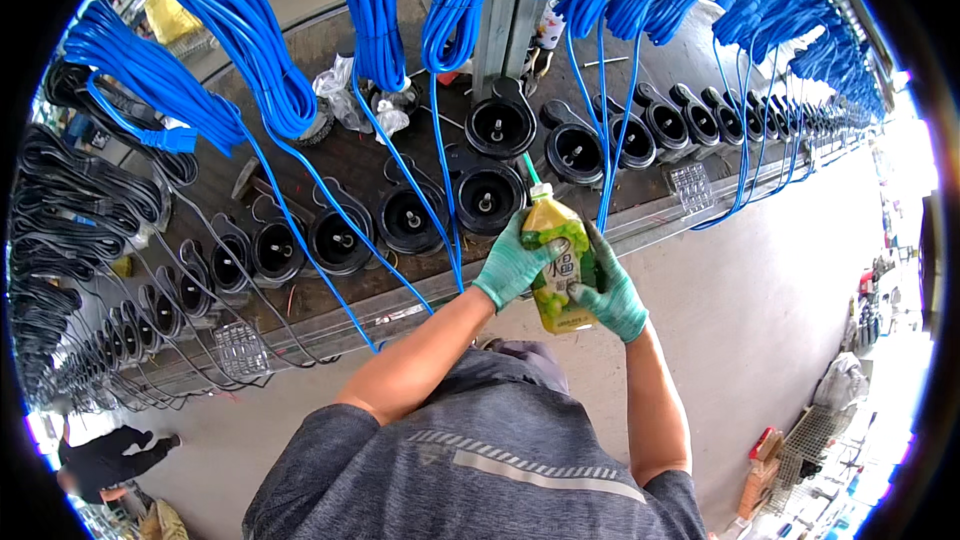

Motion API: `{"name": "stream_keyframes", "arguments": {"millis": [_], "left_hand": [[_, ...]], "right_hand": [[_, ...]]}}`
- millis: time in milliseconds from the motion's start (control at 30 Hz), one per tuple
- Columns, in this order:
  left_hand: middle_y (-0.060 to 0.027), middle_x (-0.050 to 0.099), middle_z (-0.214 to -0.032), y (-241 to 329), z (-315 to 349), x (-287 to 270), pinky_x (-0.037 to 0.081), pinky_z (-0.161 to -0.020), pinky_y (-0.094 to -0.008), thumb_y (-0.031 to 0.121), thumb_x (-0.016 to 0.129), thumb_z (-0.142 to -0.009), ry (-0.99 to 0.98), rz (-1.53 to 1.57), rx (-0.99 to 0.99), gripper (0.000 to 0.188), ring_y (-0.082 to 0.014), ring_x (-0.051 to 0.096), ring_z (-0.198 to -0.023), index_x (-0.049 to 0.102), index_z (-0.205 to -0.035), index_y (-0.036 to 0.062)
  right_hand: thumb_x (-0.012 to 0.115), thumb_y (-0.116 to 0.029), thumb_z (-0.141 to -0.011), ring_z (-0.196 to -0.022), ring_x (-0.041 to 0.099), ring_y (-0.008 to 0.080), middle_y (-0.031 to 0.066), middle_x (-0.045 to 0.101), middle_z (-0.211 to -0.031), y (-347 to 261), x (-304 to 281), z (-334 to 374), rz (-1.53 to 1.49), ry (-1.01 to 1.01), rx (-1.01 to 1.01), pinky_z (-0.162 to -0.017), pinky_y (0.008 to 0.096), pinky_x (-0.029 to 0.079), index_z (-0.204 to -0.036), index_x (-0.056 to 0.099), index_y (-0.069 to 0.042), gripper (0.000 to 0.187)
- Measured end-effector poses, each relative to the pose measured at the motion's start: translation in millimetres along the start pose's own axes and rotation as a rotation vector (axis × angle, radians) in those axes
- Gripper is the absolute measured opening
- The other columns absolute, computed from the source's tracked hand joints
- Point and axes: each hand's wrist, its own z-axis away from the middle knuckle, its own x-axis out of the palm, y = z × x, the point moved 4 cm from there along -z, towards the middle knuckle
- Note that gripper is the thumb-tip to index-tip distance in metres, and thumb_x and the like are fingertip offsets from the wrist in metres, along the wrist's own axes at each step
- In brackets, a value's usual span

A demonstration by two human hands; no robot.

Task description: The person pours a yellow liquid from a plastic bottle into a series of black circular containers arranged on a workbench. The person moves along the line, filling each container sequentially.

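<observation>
Both my hands, in green gloves, grip a yellow-green plastic drink bottle (552,232) with green fruit on its label. My left hand (512,262) wraps its left side, thumb across the front. My right hand (612,292) closes on its right side, lower down. The bottle leans with its white cap (541,191) away from me. A thin green tube (530,167) sticks out of the cap, its tip beside a black round housing (500,127) that has a metal shaft in its middle. Just left of the bottle sits another black housing (488,197).
Black housings line the bench edge (660,230) in both directions. Coiled blue cables (460,5) hang overhead, their strands reaching down to the bench. A metal post (497,30) rises behind the housings. Black cable bundles (85,180) hang at left. Another person (105,460) is at the far lower left.
</observation>
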Motion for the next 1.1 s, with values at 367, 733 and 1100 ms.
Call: {"name": "stream_keyframes", "arguments": {"millis": [367,733,1100], "left_hand": [[-0.0077,0.072,-0.121,17.1,-34.6,16.4,0.064,-0.089,-0.0350,0.012,0.083,-0.092,0.172,0.149,-0.144,0.052,-0.0190,0.073,-0.105,0.057,-0.135,0.0042],[-0.0078,0.075,-0.113,30.6,-42.5,28.3,0.066,-0.080,-0.0390,0.016,0.079,-0.096,0.289,0.242,-0.196,0.038,-0.0214,0.076,-0.095,0.063,-0.129,0.0060],[-0.0082,0.073,-0.119,25.4,-46.2,28.1,0.066,-0.084,-0.0384,0.015,0.080,-0.095,0.309,0.179,-0.129,0.045,-0.0214,0.075,-0.099,0.059,-0.134,0.0061]], "right_hand": [[0.080,-0.010,-0.088,-0.130,0.056,0.0196,0.0144,0.054,-0.150,-35.3,-33.0,-52.3,0.033,-0.111,0.124,-0.111,0.0350,0.047,-0.169,0.024,-0.011,0.099],[0.072,0.001,-0.088,-0.130,0.057,0.0177,0.0130,0.056,-0.150,-53.0,-43.8,-84.9,0.052,-0.190,0.177,-0.111,0.0332,0.048,-0.168,0.026,-0.006,0.092],[0.075,-0.003,-0.088,-0.137,0.052,0.0185,0.0125,0.050,-0.156,-32.7,-56.5,-88.9,-0.041,-0.266,0.097,-0.116,0.0351,0.044,-0.169,0.023,-0.007,0.096]]}}
